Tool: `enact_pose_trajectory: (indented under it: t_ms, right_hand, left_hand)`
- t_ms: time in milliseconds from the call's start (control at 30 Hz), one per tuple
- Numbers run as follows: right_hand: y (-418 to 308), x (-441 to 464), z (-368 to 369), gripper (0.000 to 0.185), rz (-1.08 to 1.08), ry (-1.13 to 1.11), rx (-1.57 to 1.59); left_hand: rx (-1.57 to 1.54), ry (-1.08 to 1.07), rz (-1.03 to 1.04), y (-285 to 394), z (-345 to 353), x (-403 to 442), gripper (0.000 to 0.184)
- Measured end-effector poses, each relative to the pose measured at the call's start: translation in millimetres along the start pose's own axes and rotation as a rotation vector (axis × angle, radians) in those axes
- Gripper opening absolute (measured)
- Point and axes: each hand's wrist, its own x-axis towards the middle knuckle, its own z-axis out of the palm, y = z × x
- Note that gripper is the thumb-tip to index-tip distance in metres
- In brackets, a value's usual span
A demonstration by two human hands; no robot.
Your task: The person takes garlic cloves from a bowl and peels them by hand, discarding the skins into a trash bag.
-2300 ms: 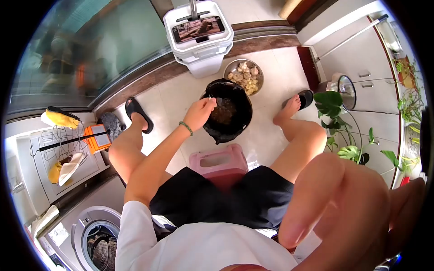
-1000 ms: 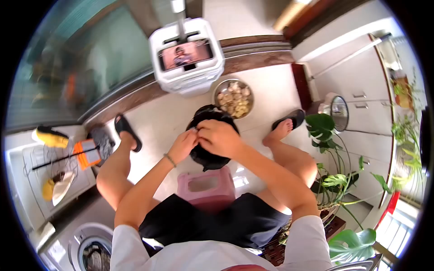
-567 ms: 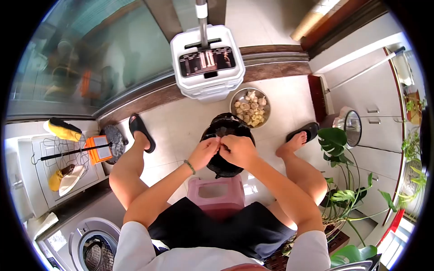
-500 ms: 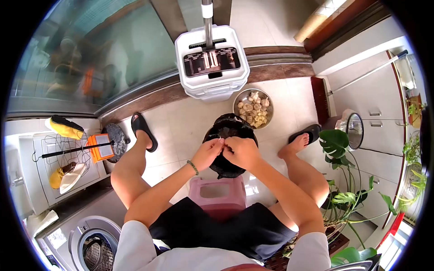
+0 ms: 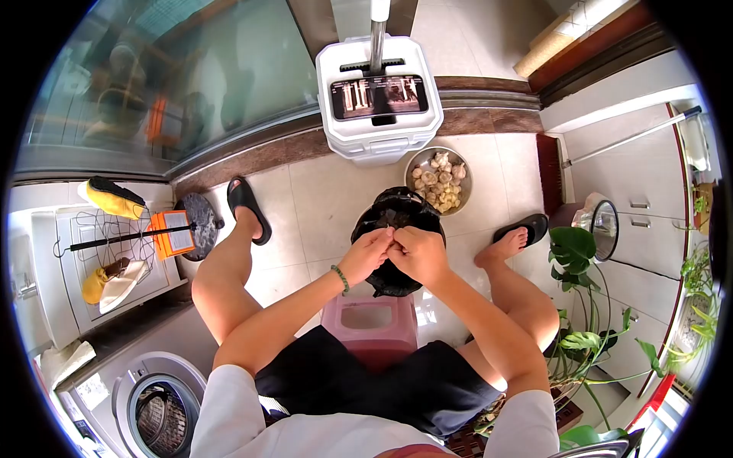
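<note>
My left hand (image 5: 371, 253) and my right hand (image 5: 418, 254) meet fingertip to fingertip over a bin lined with a black plastic bag (image 5: 397, 284). Both are closed in a pinch. Whatever sits between the fingertips is too small and too hidden to name; only a pale spot shows there. A beaded bracelet (image 5: 340, 279) circles my left wrist. Just beyond the bin, to the right, a round metal bowl (image 5: 468, 197) holds garlic bulbs (image 5: 443, 174) at the back and pale cloves (image 5: 444, 201) at the front.
Ahead stands a white mop bucket (image 5: 343, 139) with a phone (image 5: 380, 98) on top. A pink plastic stool (image 5: 368, 336) is between my legs. A leafy plant (image 5: 574, 248) and cabinets (image 5: 630, 179) line the right; a washing machine (image 5: 156, 408) and wire rack (image 5: 114, 240) are left.
The whole view has shifted slightly, with the bucket, bowl and bin now a little further right. My hands stay pinched together over the bin. The picture on the phone's screen differs.
</note>
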Motion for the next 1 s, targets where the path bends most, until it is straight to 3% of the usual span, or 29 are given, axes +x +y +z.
enact_pose_trajectory:
  t_ms: [267, 467, 733, 800, 900, 1000]
  right_hand:
    - [-1.7, -1.3, -7.0, 0.01, 0.039, 0.023, 0.117]
    - [-5.6, 2.6, -11.9, 0.011, 0.122, 0.013, 0.238]
    - [1.1, 1.3, -10.5, 0.011, 0.179, -0.001, 0.299]
    - [2.2, 2.4, -13.0, 0.01, 0.225, -0.031, 0.545]
    - [12.2, -1.8, -10.5, 0.01, 0.262, -0.059, 0.546]
    - [25.6, -1.8, -8.0, 0.009, 0.356, 0.068, 0.65]
  left_hand:
    - [0.015, -0.026, -0.031, 4.8, 3.8, -2.8, 0.037]
    - [0.19, -0.07, 0.079, 13.8, 1.9, -3.3, 0.036]
    - [0.074, -0.135, -0.079, 18.0, -6.1, -1.3, 0.032]
    - [0.067, -0.153, -0.1, 24.9, -3.6, -4.2, 0.033]
    - [0.053, -0.192, -0.142, 26.6, -4.6, -5.1, 0.035]
    - [0.053, -0.235, -0.166, 29.3, -5.8, -7.1, 0.039]
